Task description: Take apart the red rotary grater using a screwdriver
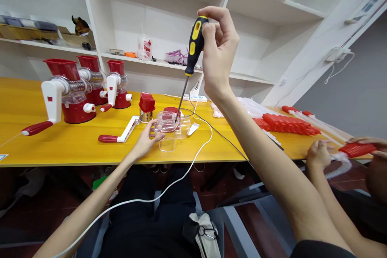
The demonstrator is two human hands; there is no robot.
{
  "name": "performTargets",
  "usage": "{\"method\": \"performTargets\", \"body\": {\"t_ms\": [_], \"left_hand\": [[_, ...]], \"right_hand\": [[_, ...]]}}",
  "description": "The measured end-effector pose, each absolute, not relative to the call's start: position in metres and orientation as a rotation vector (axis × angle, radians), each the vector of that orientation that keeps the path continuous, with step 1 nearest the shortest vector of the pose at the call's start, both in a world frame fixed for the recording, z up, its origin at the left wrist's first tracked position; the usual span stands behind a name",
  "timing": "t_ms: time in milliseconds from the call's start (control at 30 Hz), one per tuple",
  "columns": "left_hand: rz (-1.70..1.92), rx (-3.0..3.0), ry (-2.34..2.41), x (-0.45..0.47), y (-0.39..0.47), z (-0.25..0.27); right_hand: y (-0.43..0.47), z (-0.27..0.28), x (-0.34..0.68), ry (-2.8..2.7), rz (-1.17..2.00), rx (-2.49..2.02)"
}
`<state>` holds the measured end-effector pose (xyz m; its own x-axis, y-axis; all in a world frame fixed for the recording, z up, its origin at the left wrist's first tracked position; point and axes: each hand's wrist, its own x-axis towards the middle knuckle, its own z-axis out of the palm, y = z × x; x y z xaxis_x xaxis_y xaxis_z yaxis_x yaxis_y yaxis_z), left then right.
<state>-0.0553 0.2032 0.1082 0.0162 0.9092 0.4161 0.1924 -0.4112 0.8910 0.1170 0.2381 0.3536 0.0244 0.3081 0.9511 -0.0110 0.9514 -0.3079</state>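
Observation:
My right hand [219, 44] is raised and grips the black and yellow handle of a screwdriver [193, 48]. The shaft slants down, its tip inside a clear plastic grater body [178, 129] on the table. My left hand [148, 139] holds that body from its left side, thumb in front. Behind the body lies a red part [172, 110], partly hidden. Left of my left hand rests a white crank with a red handle [122, 132]. A red hopper piece sits on a metal grater drum [146, 116] just behind. A small white piece [193, 128] lies at the right.
Assembled red and white rotary graters [79, 111] stand at the left of the yellow table [24, 145]. A white cable [199, 153] runs across the table and over my lap. Red mesh pieces [287, 125] lie at the right, where another person's hands [319, 155] handle one.

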Motion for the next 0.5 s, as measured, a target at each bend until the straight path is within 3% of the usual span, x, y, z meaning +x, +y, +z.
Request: {"method": "performTargets", "body": {"t_ms": [500], "left_hand": [[1.452, 1.69, 1.089, -0.057, 0.206, 0.105]], "right_hand": [[0.246, 0.352, 0.12, -1.57, 0.262, -0.297]]}}
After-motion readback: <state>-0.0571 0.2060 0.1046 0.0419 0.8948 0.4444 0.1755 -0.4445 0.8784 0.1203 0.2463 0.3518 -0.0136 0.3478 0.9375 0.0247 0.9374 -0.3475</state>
